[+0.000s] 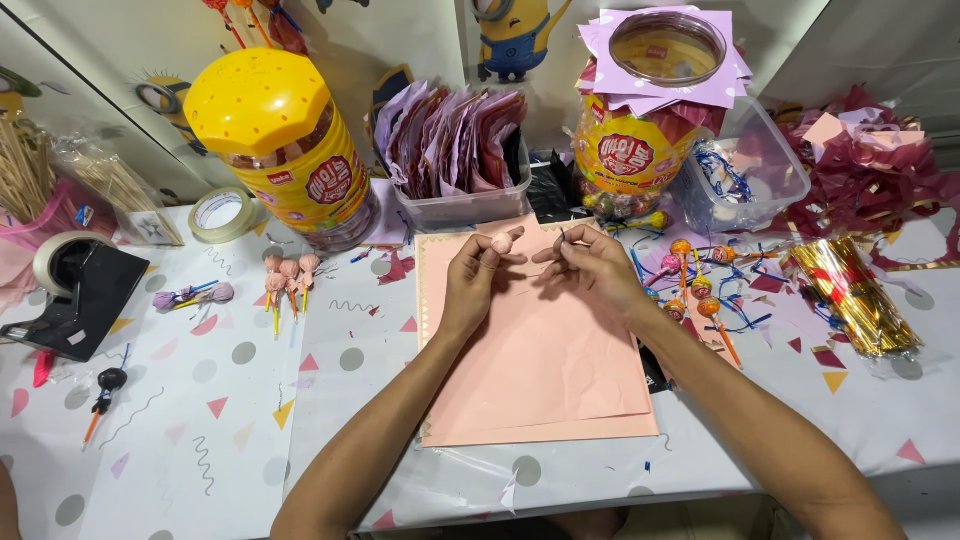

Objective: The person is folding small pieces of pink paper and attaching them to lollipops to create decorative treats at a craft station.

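My left hand [478, 272] holds a lollipop wrapped in pink paper [501, 241] over a stack of pink paper sheets [540, 370]. The right hand [588, 262] pinches a thin dark twist tie just to the right of the wrapped head, fingertips almost touching the left hand's. Several wrapped pink lollipops [288, 270] lie together to the left of the sheets. Several unwrapped orange and pink lollipops [695, 285] lie to the right of my right hand.
A yellow-lidded lollipop jar [285, 150] and an open jar topped with purple paper [650, 110] stand at the back. Between them is a clear tub of paper squares [455, 150]. A tape dispenser [70, 290], tape roll [220, 215] and a purple-wrapped lollipop [195, 296] lie left; gold ties [855, 295] right.
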